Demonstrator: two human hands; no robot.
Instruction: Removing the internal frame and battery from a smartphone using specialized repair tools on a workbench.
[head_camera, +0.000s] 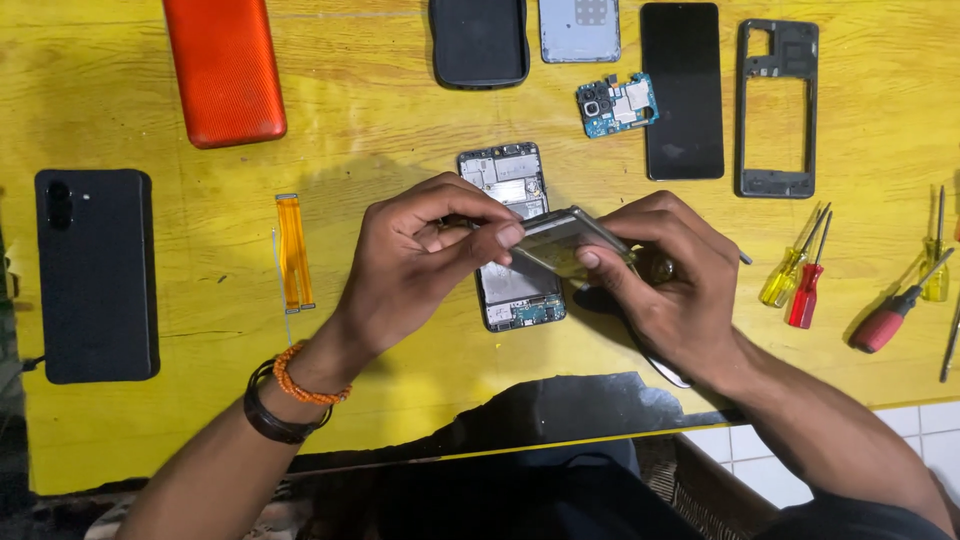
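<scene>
An opened phone body (512, 240) with bare circuit parts lies on the yellow table (380, 130) in the middle. Just above it both hands hold a flat, shiny, greyish part (560, 240), tilted, possibly the phone's battery. My left hand (420, 255) pinches its left end with thumb and fingers. My right hand (665, 275) grips its right end and also seems to hold a thin tool, whose dark tip sticks out to the right. Part of the phone body is hidden under the hands.
Around lie an orange back cover (225, 70), a black phone (95, 275), an orange flex cable (294, 252), a black case (480, 42), a pale panel (580, 30), a blue circuit board (617, 105), a black screen (683, 90), a frame (778, 108) and several screwdrivers (805, 285).
</scene>
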